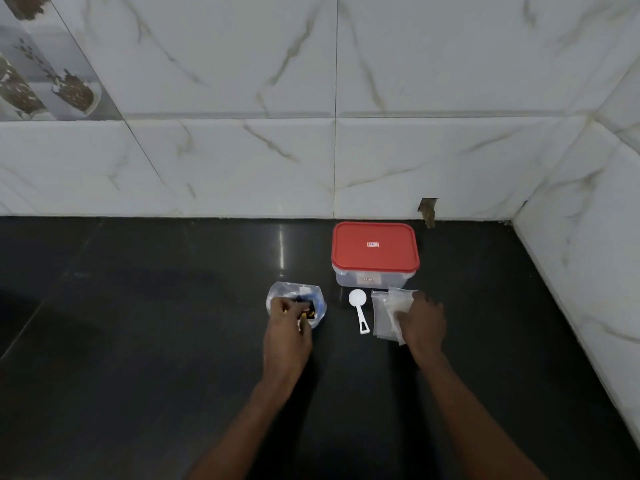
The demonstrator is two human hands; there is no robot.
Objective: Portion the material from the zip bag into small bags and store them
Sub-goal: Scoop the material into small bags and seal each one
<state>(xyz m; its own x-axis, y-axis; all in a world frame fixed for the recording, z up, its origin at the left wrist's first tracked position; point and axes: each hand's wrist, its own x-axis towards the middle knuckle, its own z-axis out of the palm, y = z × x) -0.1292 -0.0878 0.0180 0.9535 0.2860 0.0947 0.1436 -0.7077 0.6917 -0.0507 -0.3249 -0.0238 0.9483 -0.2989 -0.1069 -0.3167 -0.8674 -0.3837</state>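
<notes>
Dark glossy tabletop [138, 341] is seen below a marble-tiled wall [242, 161]. Near the frame's centre the zip bag [277, 294], dark contents inside, is gripped at its mouth by the curled fingers of the left hand [285, 329]. Right of it a white scoop [358, 306] is laid, then the small bags [382, 313], on which the right hand [422, 322] is rested; whether they are pinched cannot be told. Behind, a red-lidded container [375, 251] is set.

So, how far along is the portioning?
Nothing looks portioned yet. The left hand holds the zip bag, the right hand rests on the small bags, which look empty. The scoop lies unused between them and the box is lidded. Filling, sealing and storing remain.
</notes>
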